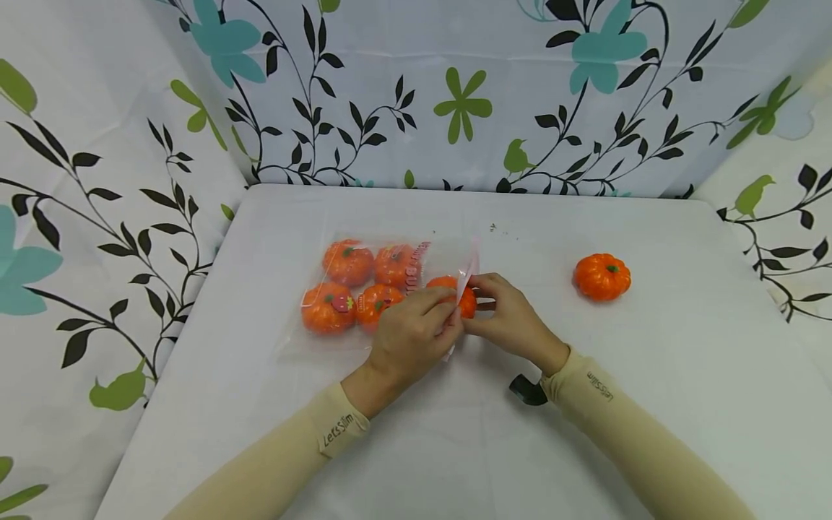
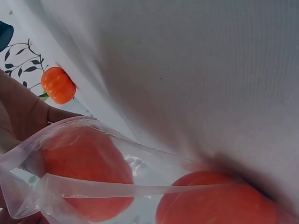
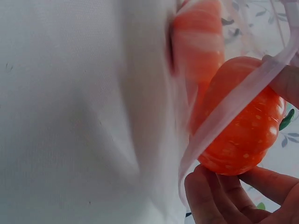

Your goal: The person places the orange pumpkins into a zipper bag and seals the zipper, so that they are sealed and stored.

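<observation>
A clear zip bag (image 1: 445,253) with pink printing lies on the table, its mouth facing right. Several small orange toy pumpkins (image 1: 348,263) sit inside it. With curled fingers my left hand (image 1: 409,334) pinches the near side of the bag's mouth. My right hand (image 1: 512,318) grips another orange pumpkin (image 3: 243,126) between thumb and fingers, partly inside the opening; the bag's pink rim crosses in front of it in the right wrist view. In the left wrist view that pumpkin shows through the film. My left fingertips are largely hidden there.
One more orange pumpkin (image 1: 601,277) with a green stem stands alone on the right of the white table (image 1: 403,455). A small black object (image 1: 528,390) is beside my right wrist. Patterned curtains (image 1: 390,43) hang behind and at both sides.
</observation>
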A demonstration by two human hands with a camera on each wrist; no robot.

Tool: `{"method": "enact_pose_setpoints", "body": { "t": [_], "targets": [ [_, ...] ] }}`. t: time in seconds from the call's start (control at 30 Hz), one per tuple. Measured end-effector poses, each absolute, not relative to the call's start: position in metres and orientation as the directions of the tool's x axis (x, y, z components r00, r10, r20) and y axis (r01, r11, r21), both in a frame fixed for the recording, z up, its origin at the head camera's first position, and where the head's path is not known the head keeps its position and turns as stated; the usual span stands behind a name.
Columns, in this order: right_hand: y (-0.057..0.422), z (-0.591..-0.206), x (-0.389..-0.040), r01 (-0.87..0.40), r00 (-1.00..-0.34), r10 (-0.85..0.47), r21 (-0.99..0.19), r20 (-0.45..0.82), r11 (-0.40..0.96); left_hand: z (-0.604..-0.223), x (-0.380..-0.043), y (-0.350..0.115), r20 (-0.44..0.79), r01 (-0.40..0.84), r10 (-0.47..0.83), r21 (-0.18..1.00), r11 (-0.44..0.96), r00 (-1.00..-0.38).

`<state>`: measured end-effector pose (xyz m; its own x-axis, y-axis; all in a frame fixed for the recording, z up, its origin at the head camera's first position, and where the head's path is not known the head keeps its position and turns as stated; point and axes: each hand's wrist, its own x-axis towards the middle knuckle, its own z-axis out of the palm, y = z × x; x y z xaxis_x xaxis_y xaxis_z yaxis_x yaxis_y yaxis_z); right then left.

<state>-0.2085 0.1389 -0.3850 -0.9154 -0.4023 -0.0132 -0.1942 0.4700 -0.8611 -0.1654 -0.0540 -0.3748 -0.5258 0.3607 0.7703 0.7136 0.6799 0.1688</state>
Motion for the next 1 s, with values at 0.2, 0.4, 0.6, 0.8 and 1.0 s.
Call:
{"method": "enact_pose_setpoints", "body": {
  "t": [0.2, 0.4, 0.6, 0.8, 1.0],
  "targets": [
    [0.13, -0.392, -0.211, -0.211, -0.878, -0.479, -0.891, -0.008, 0.402, -0.378, -0.165, -0.052, 0.791, 0.725, 0.352, 0.162, 0.669, -0.501],
    [0.124, -0.397, -0.215, -0.214, -0.838, -0.546, -0.915, -0.008, 0.341, -0.381, -0.164, -0.05, 0.771, 0.724, 0.365, 0.174, 0.668, -0.522],
    [0.12, -0.403, -0.218, -0.239, -0.827, -0.562, -0.913, 0.013, 0.33, -0.385, -0.163, -0.049, 0.764, 0.726, 0.371, 0.18, 0.664, -0.528],
    [0.116, -0.408, -0.215, -0.32, -0.812, -0.578, -0.889, 0.078, 0.329, -0.386, -0.163, -0.047, 0.77, 0.737, 0.384, 0.16, 0.657, -0.51],
    [0.116, -0.411, -0.214, -0.327, -0.81, -0.582, -0.878, 0.069, 0.35, -0.386, -0.162, -0.047, 0.78, 0.726, 0.378, 0.138, 0.673, -0.499]
  ]
}}
